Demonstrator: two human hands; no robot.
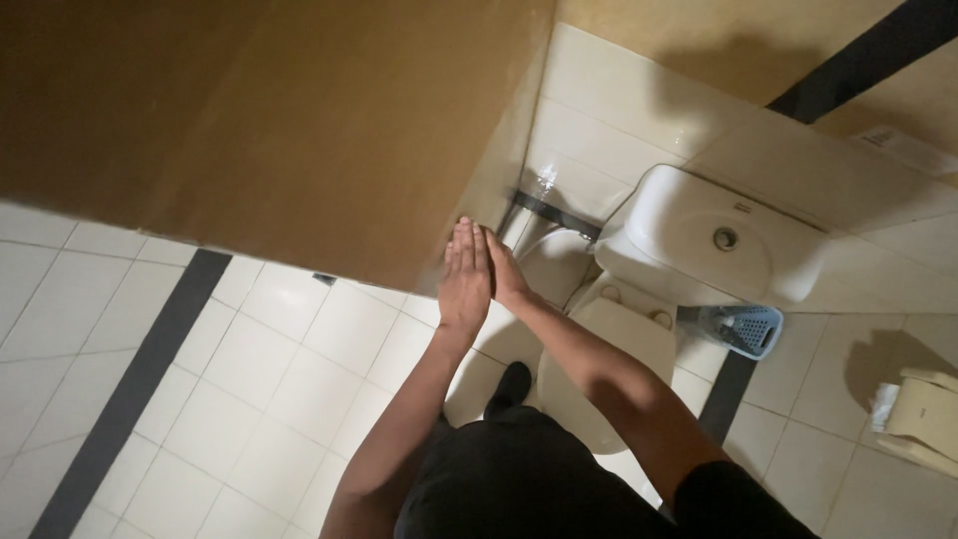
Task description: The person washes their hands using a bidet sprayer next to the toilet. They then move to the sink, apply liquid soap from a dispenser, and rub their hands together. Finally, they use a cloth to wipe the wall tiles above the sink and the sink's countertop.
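Observation:
My left hand [465, 277] and my right hand [506, 271] are stretched out flat, side by side and touching each other. Neither holds anything. Their fingertips reach the lower corner of a large brown panel [299, 130], where it meets the white tiled wall [599, 110]. Whether the fingers press on the panel's edge I cannot tell. Just right of my right forearm stands a white toilet with its lid [619, 349] down. My dark-clothed body and one black shoe [511, 387] show below the hands.
The toilet's white cistern [699, 240] sits against the wall, with a hose beside it. A blue plastic basket [746, 329] stands by the toilet. A white paper holder [923, 414] hangs at the right. White tiles with dark stripes [130, 389] cover the floor.

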